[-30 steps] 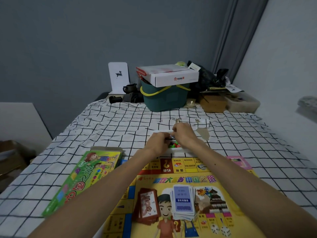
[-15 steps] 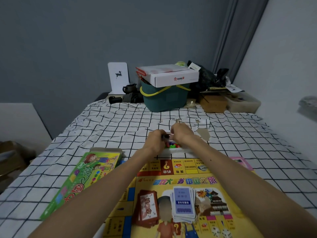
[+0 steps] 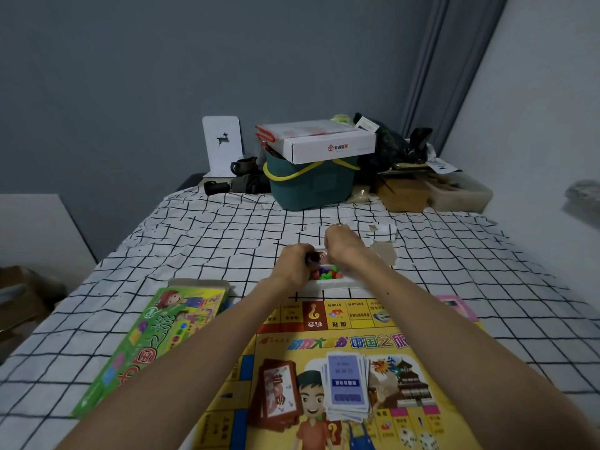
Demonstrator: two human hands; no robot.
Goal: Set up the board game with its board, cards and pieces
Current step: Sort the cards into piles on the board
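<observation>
Left hand (image 3: pixel 293 263) rose, pinching dark piece (image 3: pixel 313 256) above tray (image 3: pixel 328 284).

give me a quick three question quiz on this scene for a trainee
1. True or false: the red deck and the blue deck lie on the board.
2. Where is the game box? A left of the board, B on the board, C under the board.
3. Fill in: the coloured pieces lie in a white ____.
Key: 1 true; 2 A; 3 tray.
</observation>
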